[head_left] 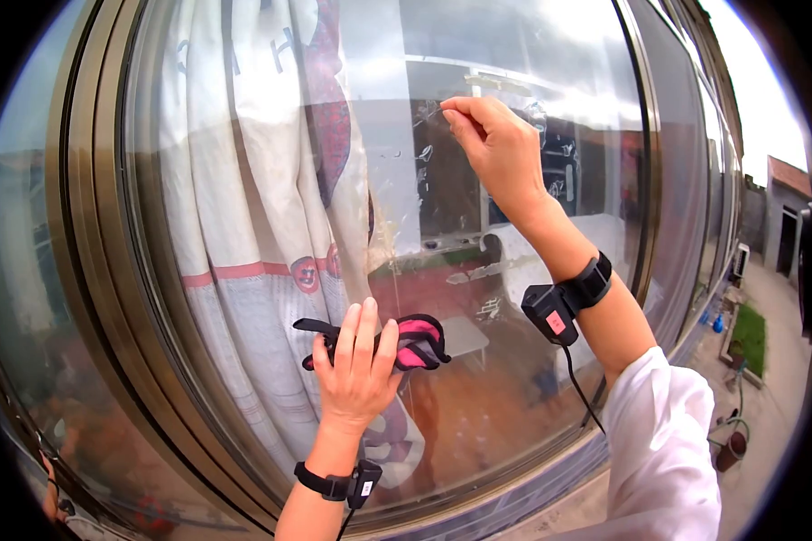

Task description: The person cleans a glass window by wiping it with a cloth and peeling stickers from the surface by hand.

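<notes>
My left hand (356,365) lies with its fingers stretched over a black and pink padded thing (417,343) with a black strap end, holding it against the window glass (505,397). Its exact kind is unclear, as my fingers cover part of it. Higher up and to the right, my right hand (501,149) is closed in a pinch in front of the pane. Whatever is between those fingertips is too small to make out. White scraps and smears (489,269) mark the glass between my hands, and a yellowish torn patch (381,234) shows near the curtain edge.
A pale curtain (253,180) with a red band hangs behind the glass on the left. Brown metal frames (90,225) border the pane. Black wrist straps carry small boxes (550,314) with cables. At right lie a yard path, grass (747,338) and a pot (731,449).
</notes>
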A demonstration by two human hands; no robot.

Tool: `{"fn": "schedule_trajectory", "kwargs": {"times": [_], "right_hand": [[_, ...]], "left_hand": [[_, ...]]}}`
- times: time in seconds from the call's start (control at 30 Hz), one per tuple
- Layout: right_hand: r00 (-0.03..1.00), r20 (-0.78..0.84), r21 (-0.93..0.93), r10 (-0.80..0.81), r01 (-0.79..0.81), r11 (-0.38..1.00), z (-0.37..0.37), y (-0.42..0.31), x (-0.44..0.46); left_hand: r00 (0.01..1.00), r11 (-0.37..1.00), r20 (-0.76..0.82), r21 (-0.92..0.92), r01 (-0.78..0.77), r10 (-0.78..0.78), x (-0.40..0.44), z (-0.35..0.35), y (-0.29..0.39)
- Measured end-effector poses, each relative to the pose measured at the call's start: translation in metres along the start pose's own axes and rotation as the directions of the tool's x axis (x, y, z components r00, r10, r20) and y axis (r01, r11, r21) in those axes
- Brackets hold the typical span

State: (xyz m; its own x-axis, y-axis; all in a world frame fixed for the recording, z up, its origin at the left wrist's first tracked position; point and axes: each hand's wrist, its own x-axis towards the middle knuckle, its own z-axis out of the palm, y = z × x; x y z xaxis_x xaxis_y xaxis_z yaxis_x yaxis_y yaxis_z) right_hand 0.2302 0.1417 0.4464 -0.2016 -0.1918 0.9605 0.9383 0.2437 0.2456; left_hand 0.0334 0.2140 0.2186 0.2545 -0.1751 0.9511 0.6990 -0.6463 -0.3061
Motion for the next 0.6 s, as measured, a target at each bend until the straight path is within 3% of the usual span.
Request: {"fn": "schedule_trajectory", "kwargs": {"times": [0.13,0.2,0.23,0.3,0.37,0.43,0.6], "right_hand": [[1.0,0.023,0.021,-0.02,0.019,1.0,0.001,-0.002,-0.006],[0.97,0.172,0.174,-0.174,0.144,0.974,0.002,-0.011,-0.014],[0.971,0.171,0.172,-0.167,0.138,0.975,0.0,-0.009,-0.014],[0.994,0.097,0.15,0.056,-0.07,0.986,-0.001,0.001,-0.006],[0.999,0.039,0.068,0.024,-0.026,0.997,0.0,0.006,0.0],[0.989,0.105,-0.043,-0.101,0.106,0.993,-0.003,0.004,0.003],[0.972,0.087,-0.092,-0.217,0.225,0.97,-0.001,0.009,-0.002]], "left_hand": [[1.0,1.0,-0.005,-0.006,0.004,-0.004,0.0,0.0,0.0],[1.0,1.0,-0.004,-0.005,0.005,-0.005,0.001,0.0,0.0],[1.0,1.0,-0.002,-0.004,0.002,-0.002,0.001,-0.001,0.0],[1.0,1.0,-0.004,0.0,-0.002,0.002,0.0,0.0,0.0],[1.0,1.0,-0.009,0.011,-0.007,0.007,0.001,0.0,-0.001],[1.0,1.0,-0.004,-0.001,-0.003,0.003,0.0,0.0,0.0],[1.0,1.0,-0.006,-0.004,0.01,-0.01,0.001,0.0,0.0]]}}
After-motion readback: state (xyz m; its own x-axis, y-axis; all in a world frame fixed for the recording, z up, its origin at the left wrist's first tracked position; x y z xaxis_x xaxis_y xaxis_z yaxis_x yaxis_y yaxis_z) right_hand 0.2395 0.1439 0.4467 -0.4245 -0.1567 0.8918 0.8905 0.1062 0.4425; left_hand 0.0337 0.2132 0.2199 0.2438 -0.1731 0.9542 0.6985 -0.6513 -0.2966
